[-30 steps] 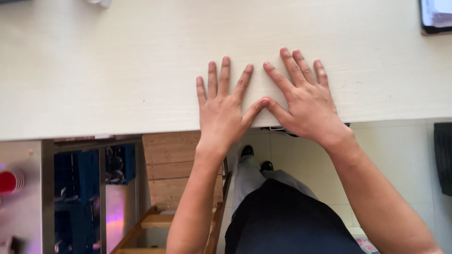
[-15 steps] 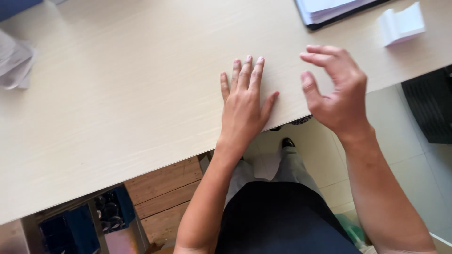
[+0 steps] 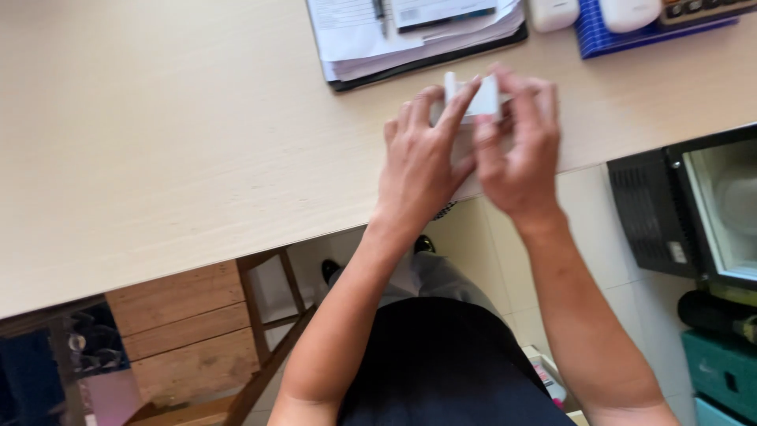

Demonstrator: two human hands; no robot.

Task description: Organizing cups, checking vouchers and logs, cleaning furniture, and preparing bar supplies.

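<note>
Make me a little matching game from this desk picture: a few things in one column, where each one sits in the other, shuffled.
Things:
1. small white object
2. clipboard with papers
3. blue notebook
4. wooden chair

Places:
A. below the desk's near edge, to the left
B. far edge of the desk, right of the clipboard
C. held between the left hand and the right hand
D. far edge of the desk, just beyond the hands

Pairs: 1-C, 2-D, 3-B, 4-A
</note>
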